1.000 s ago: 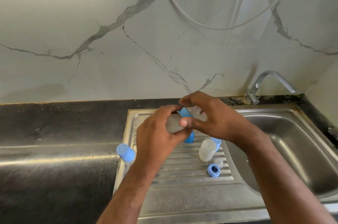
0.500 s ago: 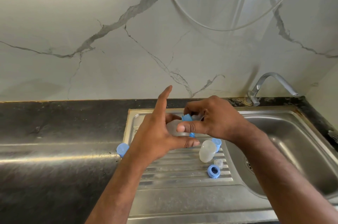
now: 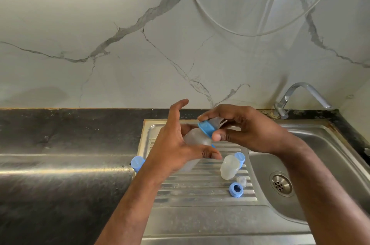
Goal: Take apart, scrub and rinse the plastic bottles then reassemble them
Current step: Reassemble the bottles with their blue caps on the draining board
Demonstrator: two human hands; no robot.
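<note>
My left hand (image 3: 172, 148) cradles a frosted plastic bottle (image 3: 197, 138) above the ribbed drainboard (image 3: 200, 192). Its index finger and thumb are stretched out; fingers behind the bottle look curled round it. My right hand (image 3: 246, 130) pinches the blue collar (image 3: 206, 128) at the bottle's neck between thumb and fingers. A second bottle (image 3: 229, 166) with a blue cap (image 3: 240, 157) lies on the drainboard. A third bottle with a blue cap (image 3: 137, 162) lies mostly hidden under my left wrist. A loose blue ring (image 3: 236, 189) and a small clear piece (image 3: 241, 181) lie nearby.
The steel sink basin (image 3: 320, 164) with its drain (image 3: 281, 183) is at the right, and the tap (image 3: 296, 94) stands behind it. Dark countertop (image 3: 70, 134) stretches to the left. A marble wall rises behind.
My left hand loosened from a full grip: index finger and thumb straightened out. My right hand stayed on the blue collar, and the bottle tilted a little.
</note>
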